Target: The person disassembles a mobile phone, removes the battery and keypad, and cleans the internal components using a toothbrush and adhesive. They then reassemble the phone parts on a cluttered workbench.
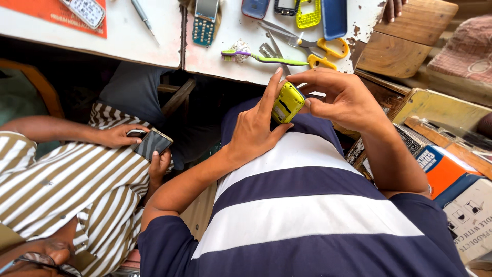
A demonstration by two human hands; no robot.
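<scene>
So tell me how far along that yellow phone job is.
Done: a yellow front cover lies off on the white table, beside scissors and a toothbrush. In hand: the left hand and right hand grip the yellow phone body. Left: it looks unassembled.

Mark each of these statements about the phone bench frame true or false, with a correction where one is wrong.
1. Both hands hold a yellow phone. True: left hand, right hand.
2. A toothbrush lies on the white table. True.
3. The scissors have red handles. False: yellow.
4. The neighbour in the striped shirt holds a screwdriver. False: a dark smartphone.
</scene>
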